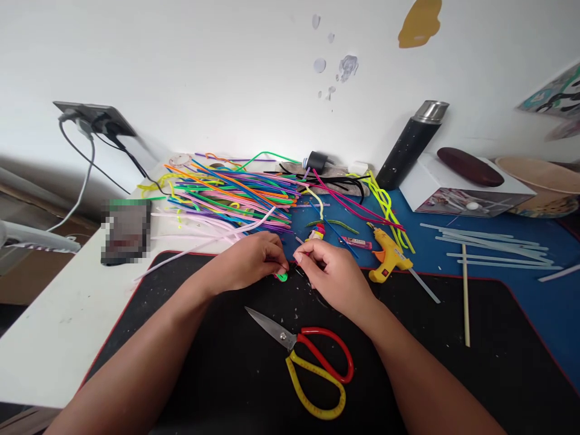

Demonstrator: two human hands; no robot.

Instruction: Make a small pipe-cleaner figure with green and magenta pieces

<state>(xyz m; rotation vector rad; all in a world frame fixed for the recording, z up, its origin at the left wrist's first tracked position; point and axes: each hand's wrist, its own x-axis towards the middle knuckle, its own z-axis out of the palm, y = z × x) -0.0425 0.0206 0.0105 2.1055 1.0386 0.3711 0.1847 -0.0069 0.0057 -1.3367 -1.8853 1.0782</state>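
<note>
My left hand (254,260) and my right hand (333,272) meet over the black mat (453,362), fingertips almost touching. Both are pinched closed on a small pipe-cleaner piece (283,277) with a green curl showing between them and a bit of red at the right fingertips. Just beyond the hands stands a small colourful pipe-cleaner figure (317,232). Scissors (308,356) with red and yellow handles lie on the mat just below my hands, blades pointing up-left.
A heap of coloured pipe cleaners (226,193) lies behind the hands. A yellow glue gun (387,257), glue sticks (489,244), a thin wooden stick (466,296), a black flask (408,148), a white box (453,187) and a wall socket with cables (95,121) are around.
</note>
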